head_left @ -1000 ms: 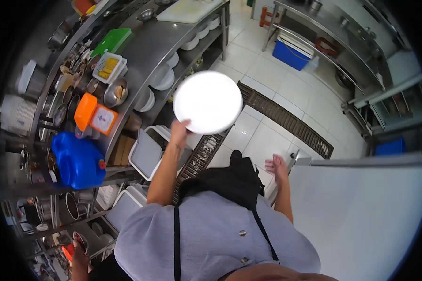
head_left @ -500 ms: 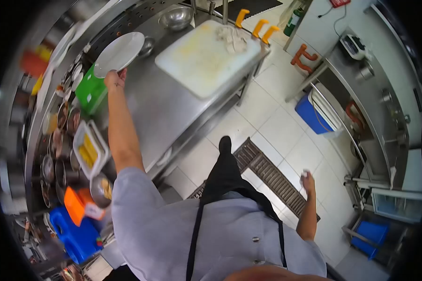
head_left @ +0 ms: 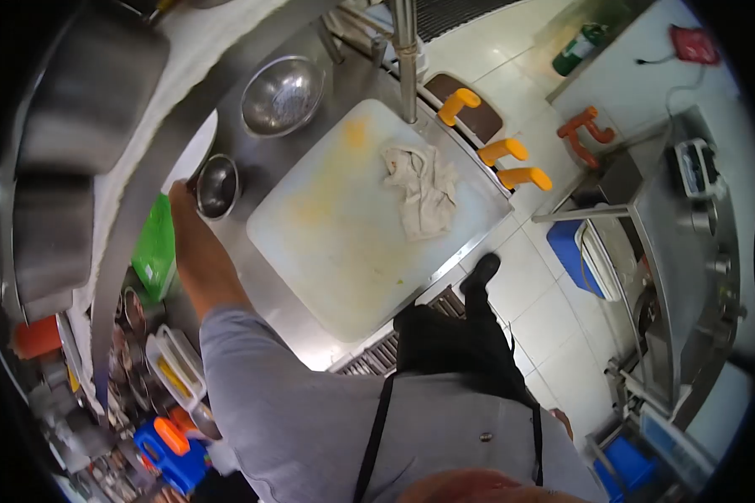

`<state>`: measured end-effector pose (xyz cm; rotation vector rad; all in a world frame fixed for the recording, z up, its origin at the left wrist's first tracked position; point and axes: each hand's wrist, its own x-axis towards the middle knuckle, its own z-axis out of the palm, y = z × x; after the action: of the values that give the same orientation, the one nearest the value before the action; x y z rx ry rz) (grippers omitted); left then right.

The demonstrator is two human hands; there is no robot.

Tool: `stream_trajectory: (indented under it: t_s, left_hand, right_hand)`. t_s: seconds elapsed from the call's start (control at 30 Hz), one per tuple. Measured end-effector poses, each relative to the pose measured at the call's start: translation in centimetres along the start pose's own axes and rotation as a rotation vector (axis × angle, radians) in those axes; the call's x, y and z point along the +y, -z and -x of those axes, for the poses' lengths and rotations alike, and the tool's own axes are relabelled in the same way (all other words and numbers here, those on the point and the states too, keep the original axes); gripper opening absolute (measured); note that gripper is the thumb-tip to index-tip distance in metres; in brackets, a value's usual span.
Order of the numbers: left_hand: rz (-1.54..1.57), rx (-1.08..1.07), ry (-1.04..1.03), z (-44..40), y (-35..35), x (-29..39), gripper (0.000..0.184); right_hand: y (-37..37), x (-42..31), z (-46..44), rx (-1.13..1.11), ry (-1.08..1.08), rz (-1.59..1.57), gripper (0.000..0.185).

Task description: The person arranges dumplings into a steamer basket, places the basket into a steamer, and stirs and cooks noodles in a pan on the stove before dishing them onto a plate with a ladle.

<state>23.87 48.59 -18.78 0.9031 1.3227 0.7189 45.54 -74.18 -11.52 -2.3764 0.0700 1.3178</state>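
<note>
My left hand (head_left: 182,199) grips the near edge of a white plate (head_left: 195,149), partly hidden behind the edge of an overhead shelf. A small metal bowl (head_left: 218,187) sits just right of the hand, and a green container (head_left: 156,251) is below it. A larger metal bowl (head_left: 283,96) rests on the steel counter. The white cutting board (head_left: 319,243) carries a crumpled beige cloth (head_left: 424,189). Only a bit of my right hand (head_left: 562,423) shows beside my body at the lower right; its fingers are hidden.
Three yellow handles (head_left: 503,152) stand at the counter's far right edge. Large metal pots (head_left: 84,92) sit on the overhead shelf (head_left: 134,189) at the left. Another steel table (head_left: 692,277) is at the right, with a blue cooler (head_left: 575,256) beneath it.
My left hand has carried the plate over the counter to beside the small bowl, under the shelf edge. My right hand has drawn back beside my body. The view has moved towards the cutting board.
</note>
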Motion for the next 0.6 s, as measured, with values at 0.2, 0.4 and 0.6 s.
stream_trajectory:
  t_s: [0.2,0.4,0.6]
  left_hand:
    - [-0.305,0.127,0.459,18.2,-7.6,-0.3,0.034]
    - [-0.442,0.342,0.109,23.0,-6.4,-2.4,0.013]
    - [0.142,0.456,-0.094,35.1,-23.8,4.6,0.041]
  right_hand:
    - [13.1,-6.6,-22.4,-0.149,0.204,0.318,0.046]
    - [26.0,-33.9,-25.8,-0.280,0.621,0.549,0.047]
    - [35.4,-53.5,-29.3,-0.355,0.898,0.485,0.042]
